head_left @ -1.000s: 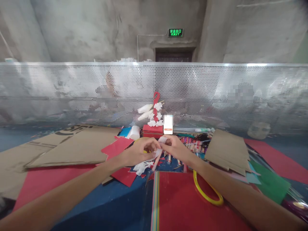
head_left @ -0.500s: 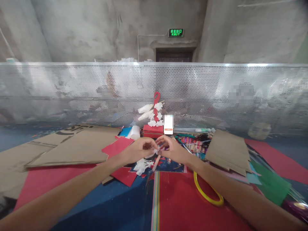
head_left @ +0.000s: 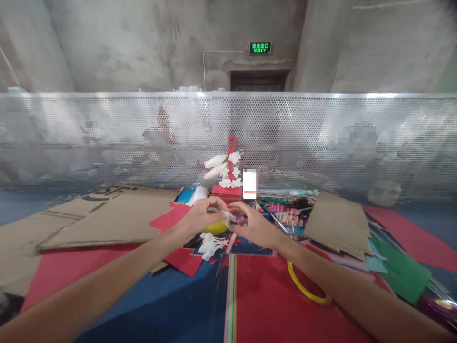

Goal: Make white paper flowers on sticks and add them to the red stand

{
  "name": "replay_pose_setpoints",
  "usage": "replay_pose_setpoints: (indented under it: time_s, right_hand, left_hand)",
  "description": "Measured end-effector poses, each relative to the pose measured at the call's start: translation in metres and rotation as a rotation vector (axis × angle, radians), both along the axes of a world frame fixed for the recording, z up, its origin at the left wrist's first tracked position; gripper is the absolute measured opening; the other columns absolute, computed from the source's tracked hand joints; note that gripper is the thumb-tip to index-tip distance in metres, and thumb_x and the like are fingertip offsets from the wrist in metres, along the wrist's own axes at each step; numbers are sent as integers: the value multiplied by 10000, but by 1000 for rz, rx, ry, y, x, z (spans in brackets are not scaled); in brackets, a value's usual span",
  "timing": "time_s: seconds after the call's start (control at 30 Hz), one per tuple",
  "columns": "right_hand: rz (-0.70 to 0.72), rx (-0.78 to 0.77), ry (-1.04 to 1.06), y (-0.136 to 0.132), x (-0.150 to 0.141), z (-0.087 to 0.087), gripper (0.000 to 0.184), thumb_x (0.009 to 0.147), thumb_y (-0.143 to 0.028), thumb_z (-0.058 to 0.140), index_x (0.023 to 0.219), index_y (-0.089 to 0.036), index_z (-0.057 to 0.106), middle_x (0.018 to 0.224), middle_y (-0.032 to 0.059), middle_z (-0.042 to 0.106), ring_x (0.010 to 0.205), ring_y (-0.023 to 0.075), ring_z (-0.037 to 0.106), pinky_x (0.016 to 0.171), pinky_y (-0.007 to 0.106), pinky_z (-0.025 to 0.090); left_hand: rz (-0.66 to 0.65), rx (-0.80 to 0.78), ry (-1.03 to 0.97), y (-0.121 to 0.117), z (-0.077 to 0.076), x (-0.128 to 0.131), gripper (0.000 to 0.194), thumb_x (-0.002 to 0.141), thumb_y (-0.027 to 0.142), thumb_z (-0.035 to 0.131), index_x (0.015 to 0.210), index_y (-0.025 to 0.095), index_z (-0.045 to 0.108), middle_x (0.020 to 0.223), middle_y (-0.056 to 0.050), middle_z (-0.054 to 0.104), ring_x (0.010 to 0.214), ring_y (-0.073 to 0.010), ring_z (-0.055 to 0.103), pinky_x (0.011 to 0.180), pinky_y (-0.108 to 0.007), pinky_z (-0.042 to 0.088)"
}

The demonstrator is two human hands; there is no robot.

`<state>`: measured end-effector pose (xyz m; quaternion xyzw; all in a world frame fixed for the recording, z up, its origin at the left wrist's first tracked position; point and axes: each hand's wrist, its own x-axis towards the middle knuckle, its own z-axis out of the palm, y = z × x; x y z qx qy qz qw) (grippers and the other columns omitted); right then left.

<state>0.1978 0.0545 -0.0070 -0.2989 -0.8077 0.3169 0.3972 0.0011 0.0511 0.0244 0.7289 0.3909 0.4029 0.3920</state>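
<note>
Over the middle of the table, my left hand (head_left: 204,215) is closed, thumb and fingers pinching a small white paper piece (head_left: 227,218). My right hand (head_left: 252,225) meets it from the other side, its fingertips curled onto the same piece. The paper's exact shape is too small to make out. Just below my left hand lies a yellow ring-shaped thing (head_left: 216,228), partly covered by the hand. A bunch of white paper flowers (head_left: 210,246) lies nearer to me, beside a pale pink stick (head_left: 231,242).
Behind the hands, a red stand with white flowers (head_left: 231,166) is beside a lit phone (head_left: 249,186). Cardboard (head_left: 114,214) covers the left side. Scissors (head_left: 280,224) and another cardboard piece (head_left: 339,223) are at right. A red paper stack (head_left: 271,295) lies in front, with a yellow-handled loop (head_left: 309,290).
Both hands have shifted slightly up and left, with the white paper piece still between them. More of the yellow ring-shaped thing shows beneath my left hand.
</note>
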Motion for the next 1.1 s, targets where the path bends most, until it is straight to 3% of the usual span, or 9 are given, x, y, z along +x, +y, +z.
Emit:
replay_pose_setpoints:
  time_s: [0.17, 0.37, 0.67, 0.8, 0.97, 1.1]
  right_hand:
    - [-80, 61, -62, -1, -2, -1, 284, 845, -282, 611, 1110, -182, 633, 1125, 79, 649, 998, 212, 606, 848, 323, 477]
    - [28, -23, -100, -5, -5, -1, 266, 874, -404, 583, 975, -172, 667, 898, 48, 692, 794, 179, 620, 704, 280, 473]
    - [-4, -94, -75, -3, -3, -4, 115, 833, -242, 550, 772, -161, 604, 733, 8, 659, 673, 153, 606, 593, 231, 417]
    - [38, -132, -87, -1, -2, -3, 125, 834, -216, 505, 746, -168, 581, 676, -16, 613, 607, 127, 561, 558, 219, 379]
    - [10, -70, -127, 1, 0, 0, 179, 846, -211, 482, 703, -159, 576, 643, -23, 541, 589, 110, 489, 548, 221, 343]
    - [2, -41, -126, 3, 2, 2, 211, 880, -246, 472, 764, -156, 623, 705, -9, 581, 636, 120, 507, 586, 234, 372]
  left_hand:
    - [-42, 26, -51, 3, -5, -3, 174, 760, 270, 667, 865, 158, 585, 936, -54, 640, 838, -162, 606, 742, -274, 459]
    - [-34, 82, -42, 5, -7, 0, 166, 803, 285, 622, 855, 165, 520, 790, -3, 579, 712, -120, 553, 656, -243, 425]
    - [-32, 205, 152, 4, -7, -1, 208, 830, 237, 542, 1016, 176, 612, 938, -42, 639, 778, -145, 577, 694, -270, 458]
    - [-27, 241, 262, 6, -8, -4, 225, 846, 256, 507, 995, 188, 661, 902, -38, 672, 756, -152, 586, 670, -258, 450]
    - [-26, 252, 289, 10, -9, -6, 185, 840, 284, 529, 901, 173, 664, 906, -41, 689, 762, -161, 608, 681, -258, 458]
    - [-15, 237, 290, 14, -10, -7, 187, 838, 311, 560, 901, 166, 661, 876, -39, 685, 722, -149, 596, 651, -249, 448]
